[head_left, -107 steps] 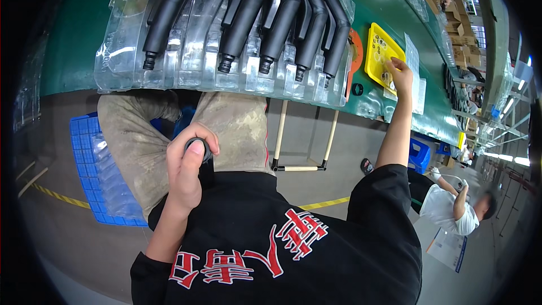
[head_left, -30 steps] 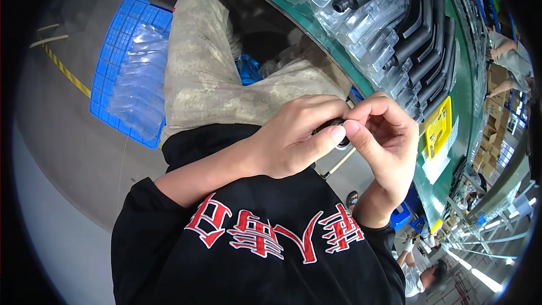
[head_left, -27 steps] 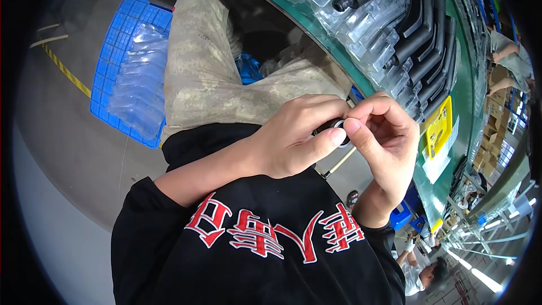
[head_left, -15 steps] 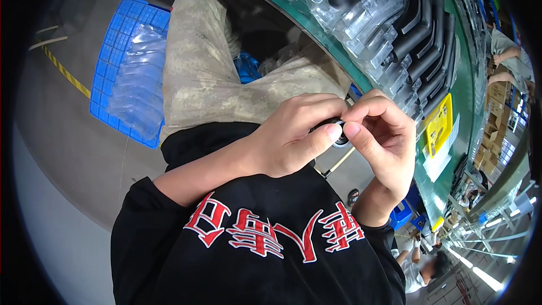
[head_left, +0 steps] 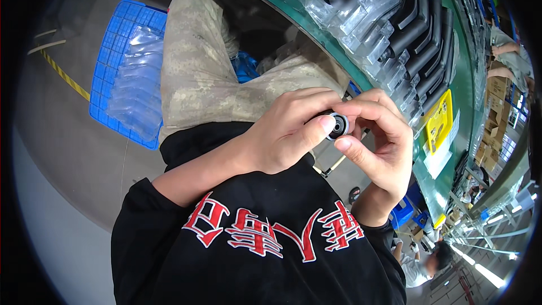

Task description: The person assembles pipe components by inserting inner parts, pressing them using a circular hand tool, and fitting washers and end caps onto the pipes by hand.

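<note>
Near the middle of the frame, the person's left hand [head_left: 282, 135] and right hand [head_left: 378, 141] meet over their lap, both closed around a small black ring [head_left: 337, 125] pinched between the fingertips. Just beyond the hands, toward the upper right, a green bench [head_left: 468, 73] carries clear plastic trays [head_left: 361, 22] holding black handles [head_left: 423, 39], with a yellow card [head_left: 439, 121] beside them. At the upper left, a blue crate [head_left: 121, 34] sits on the floor with clear plastic inside.
</note>
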`<control>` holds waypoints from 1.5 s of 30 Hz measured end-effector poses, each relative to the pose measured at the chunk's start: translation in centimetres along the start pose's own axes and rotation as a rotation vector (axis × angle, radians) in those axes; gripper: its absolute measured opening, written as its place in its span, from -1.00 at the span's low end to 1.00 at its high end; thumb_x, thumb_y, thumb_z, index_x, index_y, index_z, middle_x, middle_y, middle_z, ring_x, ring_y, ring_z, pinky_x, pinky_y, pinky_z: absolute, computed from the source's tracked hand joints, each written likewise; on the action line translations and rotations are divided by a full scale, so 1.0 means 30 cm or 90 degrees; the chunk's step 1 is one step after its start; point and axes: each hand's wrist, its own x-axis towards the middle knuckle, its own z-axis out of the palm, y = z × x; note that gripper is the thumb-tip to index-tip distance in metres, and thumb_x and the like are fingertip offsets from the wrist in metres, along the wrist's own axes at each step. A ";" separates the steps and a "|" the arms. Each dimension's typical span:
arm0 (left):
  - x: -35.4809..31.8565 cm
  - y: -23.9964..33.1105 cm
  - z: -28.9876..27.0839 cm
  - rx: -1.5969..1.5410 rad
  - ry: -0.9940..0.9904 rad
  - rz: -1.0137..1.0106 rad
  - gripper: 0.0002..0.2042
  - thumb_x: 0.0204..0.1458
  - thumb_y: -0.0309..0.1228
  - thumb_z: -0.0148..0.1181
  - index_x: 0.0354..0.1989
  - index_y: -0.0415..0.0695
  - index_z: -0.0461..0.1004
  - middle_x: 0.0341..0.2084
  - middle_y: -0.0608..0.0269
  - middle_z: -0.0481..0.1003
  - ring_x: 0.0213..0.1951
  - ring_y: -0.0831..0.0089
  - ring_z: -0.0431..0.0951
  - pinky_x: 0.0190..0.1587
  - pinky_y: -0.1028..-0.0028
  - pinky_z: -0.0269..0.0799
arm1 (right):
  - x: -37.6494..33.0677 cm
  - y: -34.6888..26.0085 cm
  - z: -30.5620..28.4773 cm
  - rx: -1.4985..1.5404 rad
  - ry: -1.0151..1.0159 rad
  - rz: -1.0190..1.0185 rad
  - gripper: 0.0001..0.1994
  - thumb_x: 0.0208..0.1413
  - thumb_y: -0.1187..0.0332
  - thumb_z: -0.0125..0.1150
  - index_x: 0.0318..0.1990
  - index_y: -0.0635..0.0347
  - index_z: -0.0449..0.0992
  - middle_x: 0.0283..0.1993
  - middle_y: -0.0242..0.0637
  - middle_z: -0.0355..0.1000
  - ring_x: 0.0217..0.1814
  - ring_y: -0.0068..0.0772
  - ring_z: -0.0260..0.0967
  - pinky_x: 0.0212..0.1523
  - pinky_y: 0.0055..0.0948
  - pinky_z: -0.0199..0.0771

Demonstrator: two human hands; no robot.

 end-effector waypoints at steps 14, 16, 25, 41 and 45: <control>0.004 0.027 -0.012 0.056 -0.035 -0.060 -0.65 0.11 -0.24 -0.09 -0.19 -0.31 0.47 -0.39 0.12 0.50 -0.36 0.34 0.42 -0.23 0.41 0.31 | 0.003 0.023 0.005 0.120 0.006 0.032 -0.73 -0.05 0.56 0.42 -0.12 0.30 0.63 -0.25 -0.38 0.34 -0.35 -0.63 0.27 -0.35 -0.71 0.23; 0.005 0.022 -0.013 0.054 -0.023 -0.036 -0.69 0.12 -0.26 -0.05 -0.20 -0.28 0.46 -0.43 0.14 0.47 -0.41 0.34 0.37 -0.29 0.39 0.27 | 0.006 0.016 0.007 0.152 0.016 0.075 -0.75 -0.03 0.57 0.38 -0.14 0.32 0.62 -0.25 -0.37 0.35 -0.34 -0.63 0.28 -0.34 -0.72 0.25; 0.003 0.029 -0.017 0.059 -0.019 -0.042 -0.74 0.13 -0.29 -0.02 -0.22 -0.25 0.45 -0.45 0.15 0.45 -0.45 0.34 0.33 -0.34 0.36 0.25 | 0.021 0.039 -0.009 0.168 -0.004 0.082 -0.79 0.01 0.63 0.31 -0.16 0.33 0.60 -0.25 -0.34 0.38 -0.29 -0.62 0.32 -0.32 -0.74 0.29; -0.002 -0.001 -0.014 0.017 0.001 -0.028 -0.67 0.21 -0.24 -0.13 -0.20 -0.26 0.46 -0.36 0.10 0.50 -0.39 0.31 0.40 -0.28 0.36 0.30 | 0.022 0.053 0.012 0.256 -0.012 0.098 -0.66 -0.10 0.65 0.30 -0.08 0.29 0.57 -0.31 -0.40 0.34 -0.33 -0.64 0.24 -0.33 -0.74 0.29; -0.003 0.002 -0.016 0.024 -0.011 -0.044 -0.62 0.24 -0.20 -0.19 -0.19 -0.27 0.46 -0.34 0.08 0.50 -0.38 0.29 0.41 -0.26 0.35 0.31 | 0.022 0.056 0.013 0.238 -0.015 0.090 -0.64 -0.13 0.64 0.32 -0.08 0.28 0.57 -0.31 -0.41 0.33 -0.34 -0.64 0.22 -0.33 -0.73 0.27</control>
